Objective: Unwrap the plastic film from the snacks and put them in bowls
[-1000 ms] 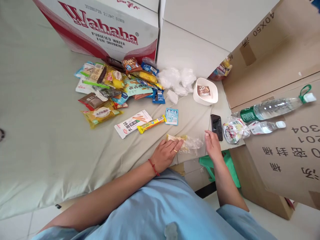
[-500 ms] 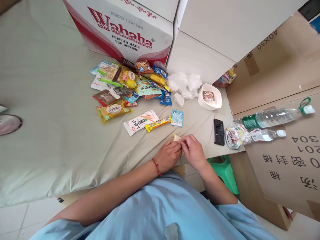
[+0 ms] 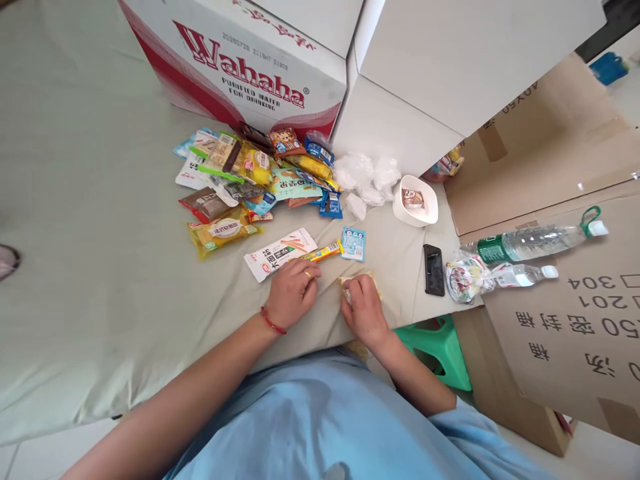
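My right hand (image 3: 366, 310) is closed on a small yellow and white snack packet (image 3: 376, 280) at the front of the cloth. Its fingers cover most of the packet. To the left of it is my left hand (image 3: 293, 293), wearing a ring and a red bracelet, with curled fingers whose tips are partly hidden. Whatever those fingers may hold does not show. Just beyond them lie a yellow snack bar (image 3: 327, 251), partly covered by the hand, and a flat white snack packet (image 3: 280, 253). A light blue packet (image 3: 353, 244) lies beside the bar.
A heap of mixed snack packets (image 3: 235, 180) lies before a Wahaha carton (image 3: 250, 73). Right of it are crumpled clear plastic (image 3: 367, 175), a white bowl (image 3: 431, 211) with a brown packet, a black phone (image 3: 434, 269) and two bottles. A green stool (image 3: 450, 353) stands below.
My left hand has let go of the small packet and moved left, up to the snack bar. My right hand has stayed on the packet and shifted slightly left. The view has shifted slightly.
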